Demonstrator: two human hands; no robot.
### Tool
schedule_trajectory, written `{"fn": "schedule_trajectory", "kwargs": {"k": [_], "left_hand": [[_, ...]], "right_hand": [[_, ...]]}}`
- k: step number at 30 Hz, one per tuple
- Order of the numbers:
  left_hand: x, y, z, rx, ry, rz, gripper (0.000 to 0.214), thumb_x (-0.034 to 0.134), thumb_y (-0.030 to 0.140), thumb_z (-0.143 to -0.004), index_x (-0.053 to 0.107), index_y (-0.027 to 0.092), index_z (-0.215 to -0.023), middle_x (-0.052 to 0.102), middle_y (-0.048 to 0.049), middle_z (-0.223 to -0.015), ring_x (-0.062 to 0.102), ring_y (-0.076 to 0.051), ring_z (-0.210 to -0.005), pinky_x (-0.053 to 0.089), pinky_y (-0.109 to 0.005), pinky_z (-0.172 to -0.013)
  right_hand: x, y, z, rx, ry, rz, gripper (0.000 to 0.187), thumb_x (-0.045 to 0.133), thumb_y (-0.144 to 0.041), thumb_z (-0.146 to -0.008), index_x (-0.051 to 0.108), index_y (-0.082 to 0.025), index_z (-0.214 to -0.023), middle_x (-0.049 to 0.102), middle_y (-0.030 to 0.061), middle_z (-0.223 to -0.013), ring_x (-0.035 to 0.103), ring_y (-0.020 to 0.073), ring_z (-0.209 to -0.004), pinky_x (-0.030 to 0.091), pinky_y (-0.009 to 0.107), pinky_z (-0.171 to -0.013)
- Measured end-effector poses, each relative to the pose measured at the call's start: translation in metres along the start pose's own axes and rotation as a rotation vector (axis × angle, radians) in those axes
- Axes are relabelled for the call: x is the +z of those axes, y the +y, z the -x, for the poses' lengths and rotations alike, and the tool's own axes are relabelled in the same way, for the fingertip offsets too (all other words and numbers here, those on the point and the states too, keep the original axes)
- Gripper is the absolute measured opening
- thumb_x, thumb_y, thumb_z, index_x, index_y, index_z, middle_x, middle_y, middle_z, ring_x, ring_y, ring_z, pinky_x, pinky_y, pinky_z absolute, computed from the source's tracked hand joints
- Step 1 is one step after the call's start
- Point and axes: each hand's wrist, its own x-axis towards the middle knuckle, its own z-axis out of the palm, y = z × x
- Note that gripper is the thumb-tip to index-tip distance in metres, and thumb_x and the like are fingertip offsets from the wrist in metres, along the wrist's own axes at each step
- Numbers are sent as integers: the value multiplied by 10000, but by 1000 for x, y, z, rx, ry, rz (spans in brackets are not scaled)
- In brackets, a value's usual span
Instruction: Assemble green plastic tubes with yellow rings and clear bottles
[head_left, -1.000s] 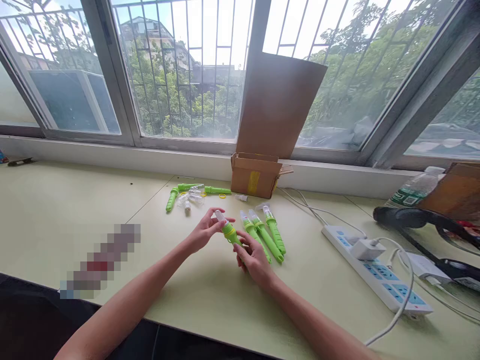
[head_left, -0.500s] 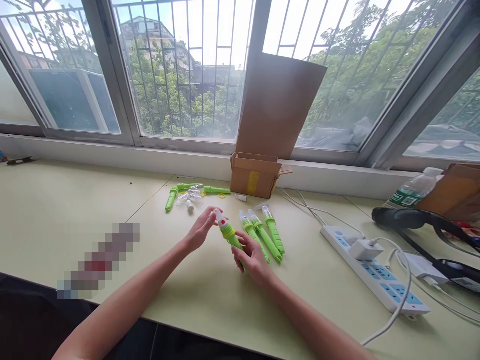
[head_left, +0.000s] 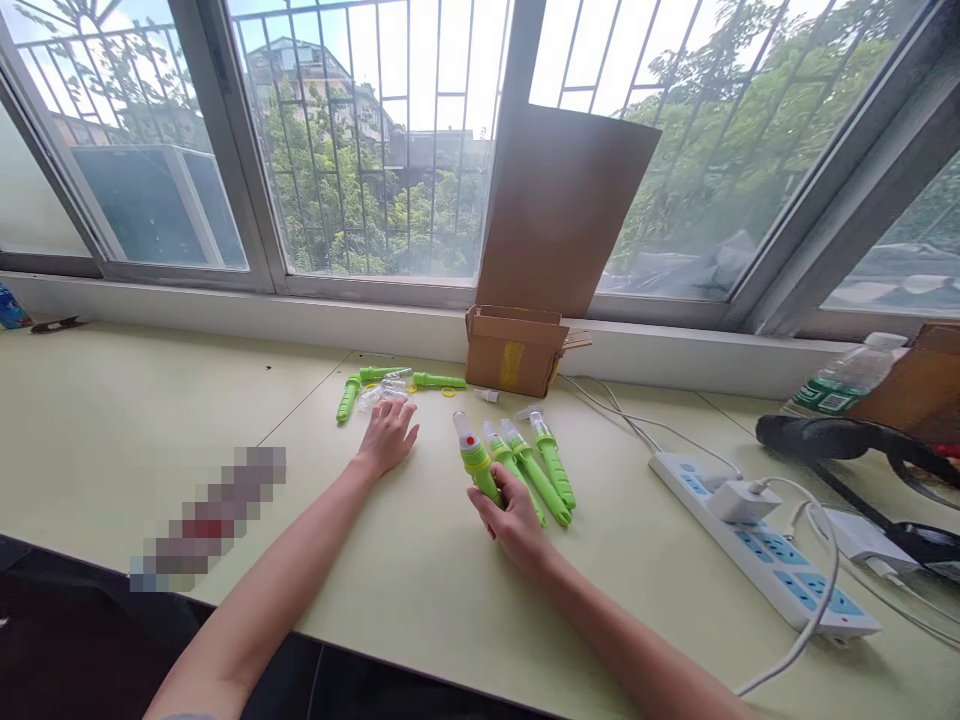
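My right hand is closed round the handle of a green toy torch with a clear tip and a red dot, held tilted up beside three finished green torches lying in a row on the pale table. My left hand is stretched out flat with fingers apart, holding nothing. It reaches toward a pile of loose parts: green handles, clear caps and yellow rings.
A small open cardboard box stands against the window sill behind the parts. A white power strip with plugs and cables lies at the right, with black headphones and a water bottle beyond it.
My left hand has let go of the torch's tip and moved away to the left and forward, toward the loose parts. My right hand keeps the torch and has shifted slightly right.
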Motion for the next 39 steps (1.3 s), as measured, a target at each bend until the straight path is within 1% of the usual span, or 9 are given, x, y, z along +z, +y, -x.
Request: {"fn": "schedule_trajectory", "kwargs": {"k": [4, 10, 15, 21, 25, 29, 32, 35, 39], "left_hand": [[5, 1, -10, -68, -29, -79, 404, 457, 356, -876, 495, 172, -1234, 476, -158, -1323, 396, -308, -1246, 231, -506, -1087], [19, 4, -29, -239, -104, -89, 506, 466, 395, -850, 455, 152, -1293, 439, -189, -1373, 285, -352, -1336, 97, -634, -1086], [20, 6, -29, -206, -99, -53, 456, 446, 366, -870, 467, 167, -1280, 493, -164, -1342, 322, -324, -1323, 63, -636, -1095], [9, 12, -26, -39, -55, 22, 325, 515, 269, -843, 545, 202, -1159, 614, -114, -1145, 470, -284, -1184, 147, -561, -1113], [-1, 20, -27, 56, -51, 64, 287, 544, 283, -835, 571, 210, -1111, 624, -89, -1072, 506, -267, -1104, 209, -524, -1099], [-6, 34, -30, 146, -19, 84, 264, 494, 322, -879, 590, 194, -1089, 614, -95, -1034, 502, -264, -1080, 270, -477, -1065], [-5, 43, -29, 113, -45, 85, 281, 451, 336, -904, 599, 173, -1078, 598, -116, -1053, 510, -269, -1057, 318, -467, -1011], [-4, 49, -27, 38, -164, 50, 288, 427, 337, -907, 604, 165, -1056, 584, -126, -1065, 545, -264, -980, 380, -448, -922], [-7, 54, -26, -137, -280, 11, 295, 436, 326, -885, 573, 160, -1086, 562, -151, -1089, 566, -284, -974, 434, -415, -824]], "right_hand": [[0, 0, 1, 4, -7, 15, 177, 569, -350, -858, 455, -228, -801, 338, -69, -599, 341, 99, -473, 276, 245, -436], [0, -1, 0, 7, -22, 24, 165, 563, -349, -861, 458, -229, -817, 333, -70, -599, 337, 101, -470, 276, 247, -434], [0, -2, 1, 13, -9, 38, 177, 568, -358, -852, 453, -232, -804, 343, -66, -598, 350, 107, -472, 286, 251, -435], [1, -1, 1, 28, -6, 64, 185, 567, -407, -839, 500, -236, -854, 364, -61, -581, 354, 119, -458, 290, 262, -431], [1, -1, 0, 23, 17, 77, 212, 575, -435, -829, 500, -236, -830, 371, -55, -581, 360, 124, -460, 299, 269, -435], [0, -1, 0, 14, -1, 58, 195, 571, -412, -838, 487, -237, -819, 365, -57, -575, 343, 119, -454, 289, 268, -435], [0, -1, 0, 20, -14, 45, 182, 568, -396, -843, 478, -239, -818, 360, -62, -568, 341, 117, -451, 284, 266, -435], [0, 0, 0, 12, -9, 48, 181, 567, -389, -845, 473, -238, -810, 351, -66, -566, 331, 112, -448, 278, 261, -434], [0, 1, 0, 14, -6, 67, 190, 565, -411, -845, 492, -236, -833, 356, -64, -573, 339, 115, -450, 285, 264, -435]]}}
